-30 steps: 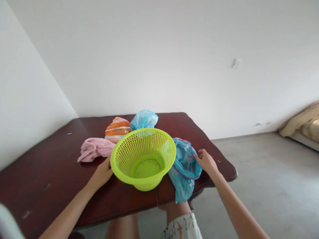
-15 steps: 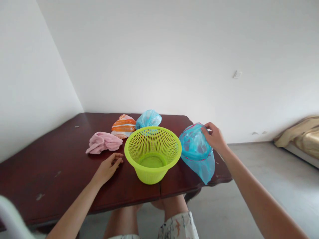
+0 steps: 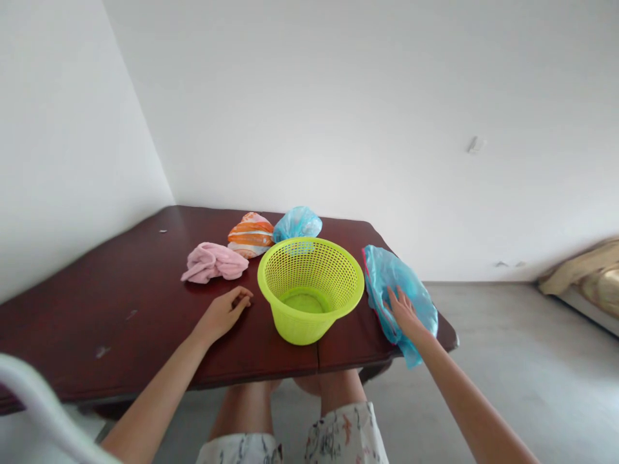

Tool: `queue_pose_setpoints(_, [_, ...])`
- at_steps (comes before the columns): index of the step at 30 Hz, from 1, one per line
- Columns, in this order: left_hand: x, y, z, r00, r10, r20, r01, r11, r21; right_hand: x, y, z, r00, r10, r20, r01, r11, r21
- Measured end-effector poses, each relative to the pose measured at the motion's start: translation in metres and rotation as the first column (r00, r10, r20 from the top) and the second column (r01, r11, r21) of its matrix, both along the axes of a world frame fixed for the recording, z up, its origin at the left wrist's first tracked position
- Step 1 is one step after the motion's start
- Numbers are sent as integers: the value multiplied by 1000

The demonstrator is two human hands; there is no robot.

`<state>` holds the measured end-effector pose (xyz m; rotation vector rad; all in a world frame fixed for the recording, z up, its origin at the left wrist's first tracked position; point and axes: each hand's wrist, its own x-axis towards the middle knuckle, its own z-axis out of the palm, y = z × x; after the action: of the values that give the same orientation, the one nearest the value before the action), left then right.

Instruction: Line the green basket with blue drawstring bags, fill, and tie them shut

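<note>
A lime-green plastic basket with perforated sides stands upright near the table's front edge. To its right lies a thin blue plastic bag with a pink edge, its lower end hanging over the table edge. My right hand lies on this bag with its fingers spread, pressing on it rather than gripping. Left of the basket, my left hand rests on the table, its fingers loosely bent and apart, holding nothing. A crumpled pink cloth is just beyond it.
Behind the basket sit an orange-and-white striped bag and another bunched blue bag. The dark red wooden table meets white walls. A pale curved bar shows at lower left, and a covered bed is far right.
My right hand has come down onto the blue bag, its fingers spreading from a pinch. The bag has turned over and flattened. My left hand stays by the basket; the view has shifted slightly.
</note>
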<state>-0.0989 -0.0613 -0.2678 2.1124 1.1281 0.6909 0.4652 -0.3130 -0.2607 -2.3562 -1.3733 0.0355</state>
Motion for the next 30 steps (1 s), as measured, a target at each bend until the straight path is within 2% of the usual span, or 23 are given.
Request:
queue_pose_setpoints(2, [-1,1,-2,1000,-8,-2,8,1000,3,9,-10,-18,1000,10,28,-9,999,-44])
queue_pose_setpoints(4, [-1,2,-2,1000,-6,-10,6,1000,4,19,-16,-26,997,59,45,-56,995,-81])
queue_pose_setpoints(7, [1,0,1,1000,-1,-21,1,1000,-2,34,-16,-27,990,135,46,-129,984,-122])
queue_pose_setpoints(10, [2,-1,4,1000,6,-22,-6,1000,-12,39,-7,-24,986,150,68,-143,984,-103])
queue_pose_setpoints(17, [3,-3,5,1000,17,-5,-17,1000,0,21,16,-22,979,205,12,-201,968,-147])
queue_pose_setpoints(25, [6,-7,11,999,35,12,-35,999,-1,-14,64,-10,948,316,-43,-319,937,-143])
queue_pose_setpoints(30, [13,-1,17,995,71,66,-70,997,-20,-18,79,-8,950,303,-79,-305,952,-22])
